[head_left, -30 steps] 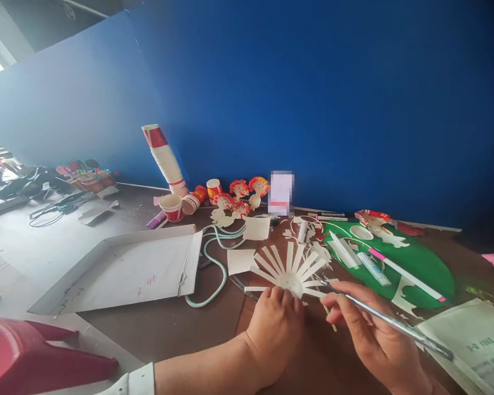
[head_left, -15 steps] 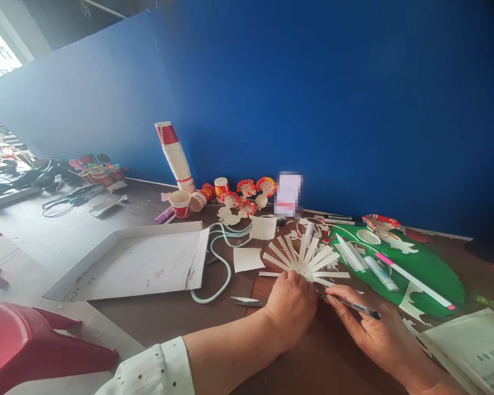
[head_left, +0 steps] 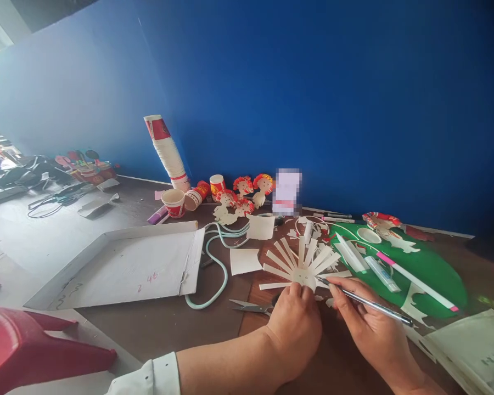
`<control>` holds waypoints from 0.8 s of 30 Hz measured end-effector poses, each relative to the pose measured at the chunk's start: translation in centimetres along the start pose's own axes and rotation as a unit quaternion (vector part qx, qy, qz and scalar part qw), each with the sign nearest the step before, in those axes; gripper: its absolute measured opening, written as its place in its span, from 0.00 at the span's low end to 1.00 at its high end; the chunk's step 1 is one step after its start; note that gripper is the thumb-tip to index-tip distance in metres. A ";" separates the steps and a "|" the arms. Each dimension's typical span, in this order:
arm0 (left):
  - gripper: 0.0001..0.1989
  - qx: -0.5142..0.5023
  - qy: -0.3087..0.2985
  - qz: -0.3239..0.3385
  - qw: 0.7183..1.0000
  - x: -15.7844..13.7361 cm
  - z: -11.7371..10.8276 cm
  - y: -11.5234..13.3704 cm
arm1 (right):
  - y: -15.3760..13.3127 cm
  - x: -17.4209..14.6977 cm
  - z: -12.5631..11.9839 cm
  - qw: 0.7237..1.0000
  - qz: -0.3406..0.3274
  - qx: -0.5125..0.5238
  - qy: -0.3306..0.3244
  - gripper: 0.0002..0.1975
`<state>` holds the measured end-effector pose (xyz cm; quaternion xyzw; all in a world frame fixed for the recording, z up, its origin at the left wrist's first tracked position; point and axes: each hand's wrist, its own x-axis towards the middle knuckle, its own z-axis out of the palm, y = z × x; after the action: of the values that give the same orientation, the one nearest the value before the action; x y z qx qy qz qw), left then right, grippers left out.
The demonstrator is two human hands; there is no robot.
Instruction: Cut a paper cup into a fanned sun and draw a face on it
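Observation:
A white paper cup cut into strips that fan out like rays [head_left: 303, 277] lies on the dark table, small drawn marks on its round centre. My left hand [head_left: 297, 323] is closed with curled fingers on the near edge of this cut cup; the thumb is hidden. Between the thumb and fingers of my right hand [head_left: 372, 323] is a pen [head_left: 379, 311], its tip beside the right of the round centre. Scissors [head_left: 251, 306] lie left of my left hand, partly covered by it.
Left stands a shallow white box lid [head_left: 119, 269]; a pale cable [head_left: 216, 258] curls beside it. Paper cups [head_left: 173, 202] and red-fringed paper figures [head_left: 264, 186] line the blue partition [head_left: 271, 82]. A green sheet [head_left: 432, 274] carries markers [head_left: 420, 282]. A red stool [head_left: 8, 345] is lower left.
My right hand has brought the pen tip up to the cut cup's centre, and the pen now lies more stretched out. The round centre with its marks shows more. The view has shifted slightly.

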<state>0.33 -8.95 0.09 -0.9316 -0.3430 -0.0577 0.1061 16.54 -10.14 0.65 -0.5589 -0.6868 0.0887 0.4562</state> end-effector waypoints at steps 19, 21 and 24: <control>0.18 -0.051 0.016 -0.040 0.998 0.4 0.4 -0.1 | 0.3 0.8 2.7 0.997 0.071 -0.016 -0.003 0.11; 0.19 -0.047 0.017 -0.046 0.998 0.5 0.3 -0.1 | 0.4 0.7 2.8 0.997 0.058 -0.043 -0.001 0.11; 0.19 -0.046 0.021 -0.051 0.997 0.6 0.0 0.0 | 0.3 0.9 3.0 0.997 0.059 -0.053 0.009 0.11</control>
<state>0.76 -8.54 0.20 -0.9155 -0.3844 -0.0980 0.0675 14.62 -8.14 -0.76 -0.6223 -0.6525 0.0744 0.4260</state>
